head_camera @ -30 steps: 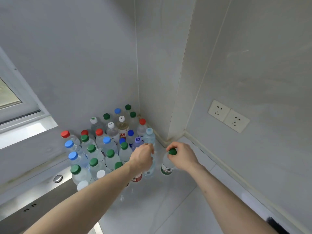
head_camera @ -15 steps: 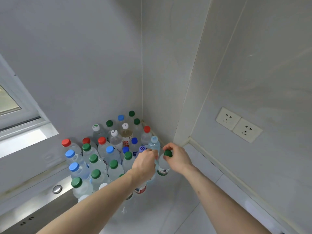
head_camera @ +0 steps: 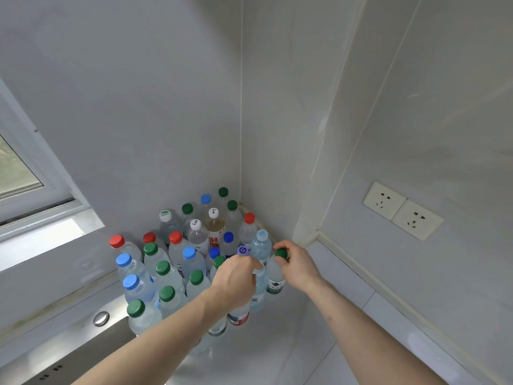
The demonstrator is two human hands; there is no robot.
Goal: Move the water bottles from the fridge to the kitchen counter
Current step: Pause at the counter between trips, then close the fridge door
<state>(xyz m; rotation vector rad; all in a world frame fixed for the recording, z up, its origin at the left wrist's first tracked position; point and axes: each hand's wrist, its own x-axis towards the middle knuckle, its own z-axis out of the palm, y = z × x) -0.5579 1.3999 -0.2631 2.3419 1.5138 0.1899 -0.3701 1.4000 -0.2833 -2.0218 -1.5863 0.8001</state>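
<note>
Clear plastic water bottles (head_camera: 177, 262) crowding white worktop's (head_camera: 341, 276) back corner; front lying bare. Right hand (head_camera: 298, 266) pinching green-capped clear bottle (head_camera: 275, 276) at cluster's right edge; left hand (head_camera: 236, 279) gripping adjacent clear bottle (head_camera: 259, 287).

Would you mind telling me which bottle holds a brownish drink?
The white-capped bottle near the back corner: its liquid is amber, while the others look clear.

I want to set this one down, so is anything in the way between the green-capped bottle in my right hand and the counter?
Nothing visible: the right hand holds the green-capped bottle at the cluster's edge, bare counter right beside it.
</note>
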